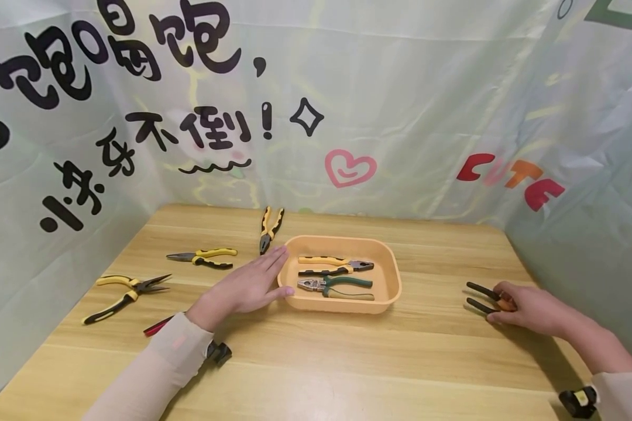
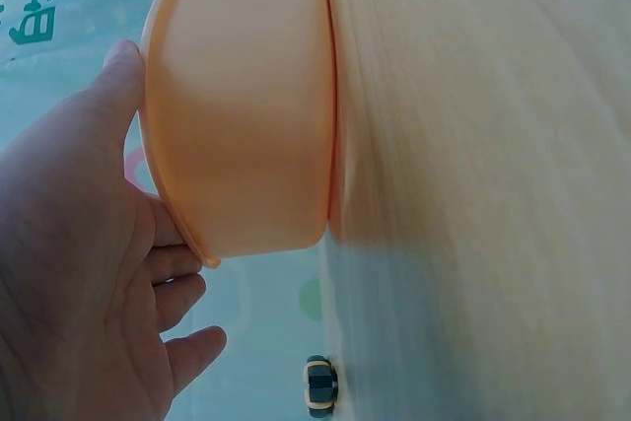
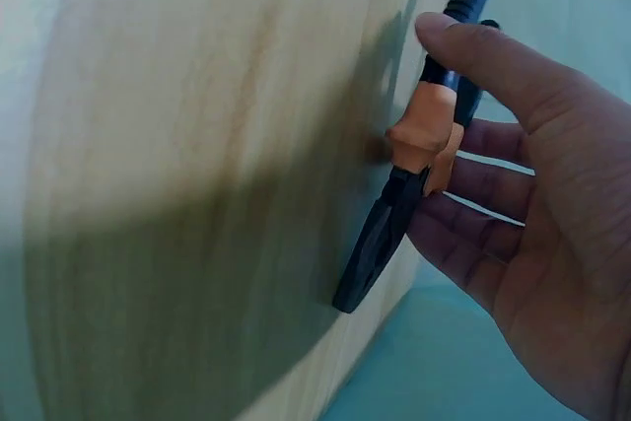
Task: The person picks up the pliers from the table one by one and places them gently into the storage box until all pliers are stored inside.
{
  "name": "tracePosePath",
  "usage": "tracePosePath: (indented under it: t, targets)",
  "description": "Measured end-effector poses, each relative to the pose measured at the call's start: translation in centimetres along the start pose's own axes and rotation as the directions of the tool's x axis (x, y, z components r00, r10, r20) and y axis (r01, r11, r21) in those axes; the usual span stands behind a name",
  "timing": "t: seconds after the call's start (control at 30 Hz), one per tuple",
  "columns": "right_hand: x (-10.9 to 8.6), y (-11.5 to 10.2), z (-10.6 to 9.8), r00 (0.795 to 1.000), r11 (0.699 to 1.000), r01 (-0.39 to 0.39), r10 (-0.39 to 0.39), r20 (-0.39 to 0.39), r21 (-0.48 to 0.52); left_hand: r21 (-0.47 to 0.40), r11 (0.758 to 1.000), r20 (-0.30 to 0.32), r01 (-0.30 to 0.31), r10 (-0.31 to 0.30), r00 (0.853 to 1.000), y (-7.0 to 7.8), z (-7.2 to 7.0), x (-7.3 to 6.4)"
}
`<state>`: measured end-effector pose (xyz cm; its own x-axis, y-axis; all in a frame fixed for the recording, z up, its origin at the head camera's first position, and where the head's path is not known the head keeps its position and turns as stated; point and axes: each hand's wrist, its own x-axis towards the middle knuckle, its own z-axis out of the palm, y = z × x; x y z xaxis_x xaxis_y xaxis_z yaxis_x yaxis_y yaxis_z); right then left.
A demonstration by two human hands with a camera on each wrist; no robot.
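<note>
My left hand [image 1: 254, 285] rests on the left end of an orange plastic tray [image 1: 342, 305], fingers extended along the rim and thumb at the near corner. Two pliers lie inside: yellow-and-black pliers [image 1: 337, 266] and, nearer me, green-handled pliers [image 1: 342, 286]. In the left wrist view, the tray's outer wall [image 2: 242, 96] stands beside my thumb and fingers. On the right, my right hand [image 1: 529, 310] pinches orange-and-black pliers [image 1: 500, 304] between thumb and fingers. The right wrist view shows their dark jaws and orange grip [image 3: 426, 125] close above the table; part lies hidden behind my fingers.
Left of the tray lie yellow-and-black long-nose pliers [image 1: 129, 295], another long-nose pair [image 1: 202, 257] and yellow-handled pliers [image 1: 270, 230] at the back. A red-handled tool [image 1: 157, 326] is partly under my left forearm. Printed cloth [image 1: 400, 117] encloses the wooden table [image 1: 347, 362].
</note>
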<state>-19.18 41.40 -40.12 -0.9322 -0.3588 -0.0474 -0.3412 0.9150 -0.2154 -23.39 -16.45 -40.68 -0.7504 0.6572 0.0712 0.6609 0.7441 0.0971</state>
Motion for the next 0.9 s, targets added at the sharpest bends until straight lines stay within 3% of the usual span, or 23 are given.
tracePosePath:
  t: [0.33,0.9]
  targets:
    - [0.5,-0.6,0.1,0.998,0.998,0.057,-0.058,-0.022,-0.030,-0.006,1.000,0.007,0.001,-0.001,1.000,-0.1,0.1,0.1]
    - [1.2,-0.4,0.5,0.997,0.993,0.066,-0.069,-0.026,-0.096,-0.010,1.000,-0.002,0.001,-0.001,1.000,-0.2,0.2,0.1]
